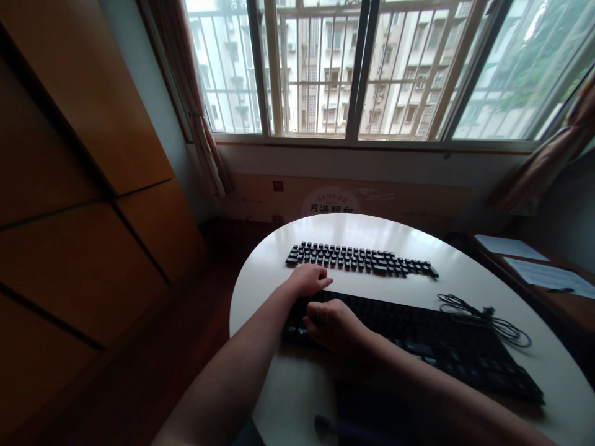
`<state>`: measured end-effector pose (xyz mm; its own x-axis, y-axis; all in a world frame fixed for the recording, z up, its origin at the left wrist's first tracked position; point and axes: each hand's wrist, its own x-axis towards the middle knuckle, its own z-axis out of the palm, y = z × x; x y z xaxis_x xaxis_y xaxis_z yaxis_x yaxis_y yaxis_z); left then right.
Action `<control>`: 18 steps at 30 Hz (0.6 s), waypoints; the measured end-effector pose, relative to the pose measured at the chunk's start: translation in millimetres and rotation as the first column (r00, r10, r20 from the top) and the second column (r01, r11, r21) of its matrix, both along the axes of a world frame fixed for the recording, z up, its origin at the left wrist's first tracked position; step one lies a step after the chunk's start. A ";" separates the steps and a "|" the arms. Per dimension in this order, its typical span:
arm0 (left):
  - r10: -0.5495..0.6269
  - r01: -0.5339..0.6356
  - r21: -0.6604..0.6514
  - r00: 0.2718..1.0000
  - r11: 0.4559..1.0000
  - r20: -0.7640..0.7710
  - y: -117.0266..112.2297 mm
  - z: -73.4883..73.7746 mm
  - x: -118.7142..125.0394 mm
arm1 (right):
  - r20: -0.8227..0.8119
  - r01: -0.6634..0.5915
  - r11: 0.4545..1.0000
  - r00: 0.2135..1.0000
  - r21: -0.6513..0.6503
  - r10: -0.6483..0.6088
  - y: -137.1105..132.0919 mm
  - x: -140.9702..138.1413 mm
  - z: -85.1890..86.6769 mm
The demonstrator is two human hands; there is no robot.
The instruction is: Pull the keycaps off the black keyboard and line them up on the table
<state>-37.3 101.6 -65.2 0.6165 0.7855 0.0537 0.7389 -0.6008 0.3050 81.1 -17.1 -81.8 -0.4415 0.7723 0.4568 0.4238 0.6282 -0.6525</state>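
Observation:
A long black keyboard (465, 347) lies across a white round table (264, 260). Several keys show along its near left edge; much of the rest is too dark to make out. Beyond it, loose black keycaps (362, 259) are laid out in rows like a keyboard layout. My left hand (309, 279) rests between the keycaps and the keyboard's far left end, its fingers loosely bent and thumb apart. Over the left part of the keyboard, my right hand (332, 319) is closed with fingers curled in. Whatever it may hold is hidden.
A coiled black cable (493, 319) lies beyond the keyboard's right part. Near the table's front edge is a small dark blurred object (324, 426). Papers (548, 275) and a pen (560, 290) lie on a brown surface at right. Wooden cabinets (93, 124) stand left.

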 end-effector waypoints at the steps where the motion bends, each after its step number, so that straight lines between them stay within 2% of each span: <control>1: 0.002 -0.002 0.002 1.000 1.000 -0.001 0.3 -0.6 -0.1 | -0.023 0.010 1.000 1.000 -0.019 -0.011 0.0 0.3 -0.5; 4: 0.017 -0.017 0.011 1.000 1.000 0.000 1.3 -2.9 -0.4 | -0.140 0.044 0.995 0.988 -0.095 -0.057 0.6 2.2 -0.8; 6: 0.035 -0.035 0.016 0.999 0.999 0.004 1.4 -3.6 -0.6 | -0.290 0.093 0.985 0.948 -0.146 -0.132 2.6 4.1 -1.0; 10: 0.053 -0.053 0.020 0.999 0.998 0.014 -0.6 -1.4 -0.9 | -0.558 0.166 0.946 0.774 -0.278 -0.299 12.1 8.4 -4.8; 14: 0.048 -0.050 0.037 0.998 0.998 0.052 -3.3 3.8 -1.5 | -0.651 0.125 0.911 0.662 -0.394 -0.372 23.2 12.0 -10.2; 18: 0.067 -0.077 0.067 0.987 0.995 0.143 -5.4 14.9 -6.8 | -0.755 0.060 0.867 0.465 -0.495 -0.463 31.0 13.1 -10.2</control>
